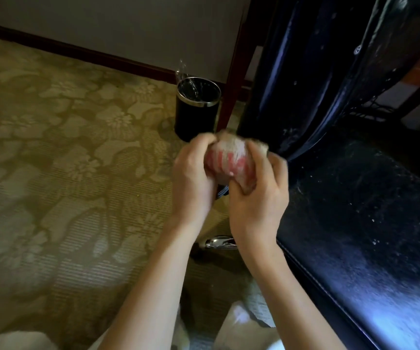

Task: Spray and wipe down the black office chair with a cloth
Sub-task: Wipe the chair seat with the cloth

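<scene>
Cloth (231,157), bunched into a ball, is gripped between left hand (193,178) and right hand (259,195), fingers curled round it, just beside the seat edge of the black office chair (355,223), above the carpet (52,147)

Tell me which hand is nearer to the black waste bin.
Left. The left hand is directly below the bin; the right hand is further right, beside the chair seat.

Open carpet (52,147) lies left; bin (196,117) and chair (355,198) crowd right.
</scene>
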Available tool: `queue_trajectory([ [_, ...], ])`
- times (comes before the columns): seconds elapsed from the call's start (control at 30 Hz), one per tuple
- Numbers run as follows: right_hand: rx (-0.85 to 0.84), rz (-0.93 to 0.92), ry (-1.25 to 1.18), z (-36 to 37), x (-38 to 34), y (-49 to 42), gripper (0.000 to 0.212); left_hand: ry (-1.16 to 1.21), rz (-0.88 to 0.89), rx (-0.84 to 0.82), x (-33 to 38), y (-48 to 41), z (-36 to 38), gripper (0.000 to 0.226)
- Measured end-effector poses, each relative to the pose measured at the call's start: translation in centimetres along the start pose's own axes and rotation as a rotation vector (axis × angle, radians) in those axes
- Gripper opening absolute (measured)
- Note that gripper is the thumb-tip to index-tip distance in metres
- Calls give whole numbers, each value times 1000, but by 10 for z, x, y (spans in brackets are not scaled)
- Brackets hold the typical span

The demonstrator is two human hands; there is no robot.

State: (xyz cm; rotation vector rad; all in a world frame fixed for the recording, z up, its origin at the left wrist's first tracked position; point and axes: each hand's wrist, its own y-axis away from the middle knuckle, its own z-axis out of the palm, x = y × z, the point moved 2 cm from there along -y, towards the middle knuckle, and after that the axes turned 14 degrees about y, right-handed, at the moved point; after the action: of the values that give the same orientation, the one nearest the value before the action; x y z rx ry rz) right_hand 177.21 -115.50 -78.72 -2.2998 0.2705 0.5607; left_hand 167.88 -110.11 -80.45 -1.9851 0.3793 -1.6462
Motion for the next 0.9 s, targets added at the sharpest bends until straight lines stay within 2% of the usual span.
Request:
queue_trajectory([
  [0.13, 55, -4, 39, -1, -7, -10, 56, 9, 104, 18, 7, -15, -1, 31],
  [0.27, -66, -29, 76, 20, 16, 15, 51, 73, -43, -95, -25, 14, 9, 23],
  [0.43, -270, 15, 95, 46, 44, 43, 52, -49, -145, -128, -65, 40, 14, 34],
  [0.67, -359, -7, 184, 61, 53, 51, 47, -76, -245, -75, -88, 59, 24, 26],
  [0.8, -470, 88, 247, 70, 51, 51, 50, -104, -292, -117, -97, 61, 23, 26],
  [0.9, -463, 112, 219, 65, 48, 51, 49, -90, -345, -127, -96, 61, 20, 23],
])
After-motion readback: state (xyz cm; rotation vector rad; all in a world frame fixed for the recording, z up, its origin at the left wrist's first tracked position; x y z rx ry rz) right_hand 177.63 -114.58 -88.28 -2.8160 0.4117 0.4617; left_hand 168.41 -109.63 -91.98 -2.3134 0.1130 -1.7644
